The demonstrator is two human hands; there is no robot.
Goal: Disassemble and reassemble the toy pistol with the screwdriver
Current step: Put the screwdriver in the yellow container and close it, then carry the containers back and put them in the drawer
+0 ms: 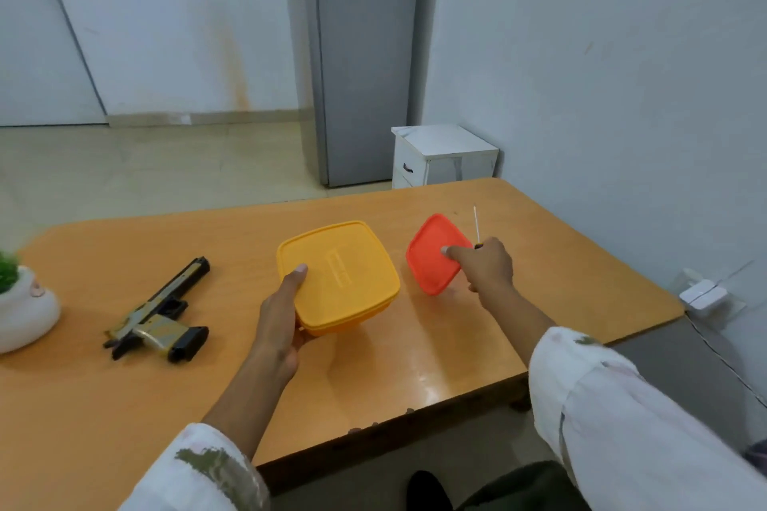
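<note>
The toy pistol (159,313) lies whole on the wooden table (415,361), left of both hands and untouched, so disassembly looks not yet begun. The left hand (282,313) grips the near edge of a lidded yellow container (338,276). The right hand (483,268) is closed around the screwdriver (477,225), shaft pointing up, its thumb pressing a small red container (436,255). Everything remains to do.
</note>
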